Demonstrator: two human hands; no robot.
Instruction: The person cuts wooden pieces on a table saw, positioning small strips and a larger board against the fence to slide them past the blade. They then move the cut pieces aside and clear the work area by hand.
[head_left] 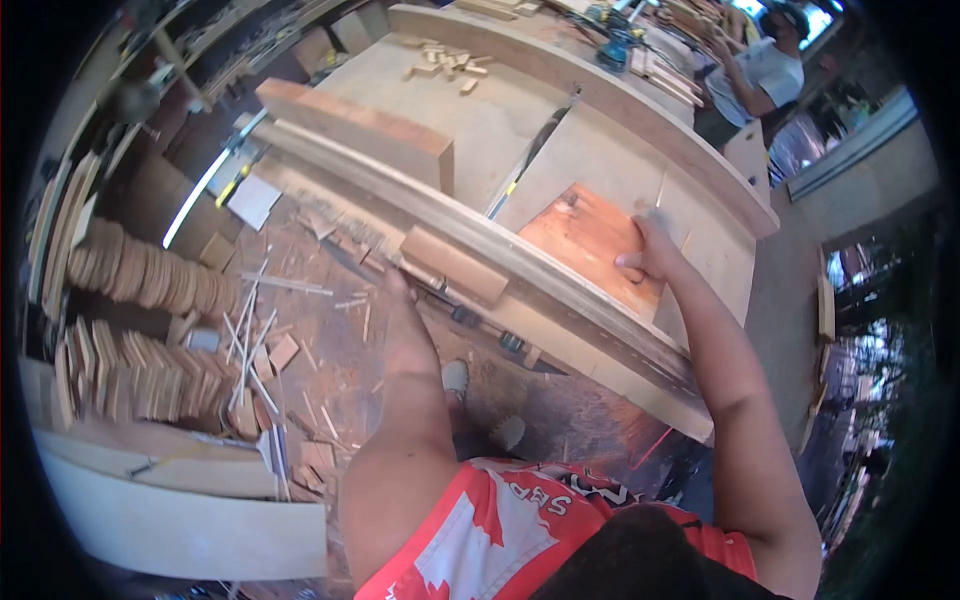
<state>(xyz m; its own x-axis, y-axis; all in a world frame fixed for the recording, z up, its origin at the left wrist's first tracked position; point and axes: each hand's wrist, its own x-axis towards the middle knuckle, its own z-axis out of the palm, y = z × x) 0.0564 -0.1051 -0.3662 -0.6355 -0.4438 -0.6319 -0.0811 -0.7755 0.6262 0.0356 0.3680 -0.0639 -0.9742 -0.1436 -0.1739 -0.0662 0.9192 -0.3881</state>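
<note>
A reddish-brown wooden board [580, 235] lies flat on the pale wooden sled [470, 130], against its near fence. My right hand [650, 252] rests on the board's right part, thumb and fingers apart, pressing on its top. My left hand [400, 285] is low at the near edge of the sled, beside a small wooden block [455, 265] fixed to the fence; its fingers are mostly hidden there. A thick upright board [360, 130] stands along the fence at the left. Left of the reddish board, a dark slot [540, 140] runs across the sled.
Small wood offcuts [445, 65] lie on the sled's far left. Stacked curved wood pieces [140, 280] and thin sticks [255, 330] are at the left. Scraps cover the floor [350, 390]. Another person [765, 75] is at the back right, near a cluttered bench.
</note>
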